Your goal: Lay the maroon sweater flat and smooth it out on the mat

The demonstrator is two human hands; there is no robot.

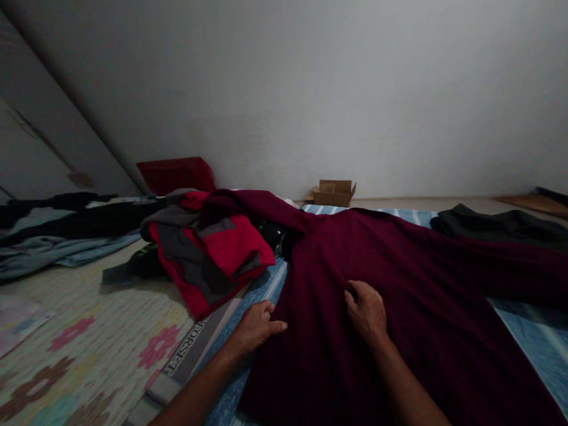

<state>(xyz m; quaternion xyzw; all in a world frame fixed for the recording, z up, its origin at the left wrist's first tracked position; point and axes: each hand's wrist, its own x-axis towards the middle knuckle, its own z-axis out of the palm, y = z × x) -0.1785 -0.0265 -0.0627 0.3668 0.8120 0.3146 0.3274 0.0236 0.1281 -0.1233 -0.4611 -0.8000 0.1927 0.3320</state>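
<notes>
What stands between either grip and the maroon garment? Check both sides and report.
Nothing visible. The left grip is at the near left edge of the maroon garment, the right grip over its middle. The red-and-gray clothing lies beyond the left one, outside both paths.

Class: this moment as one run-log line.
left hand: at edge of maroon shirt; right hand: over shirt; shirt: spread on blue sheet; jacket: crumpled alongside
</notes>
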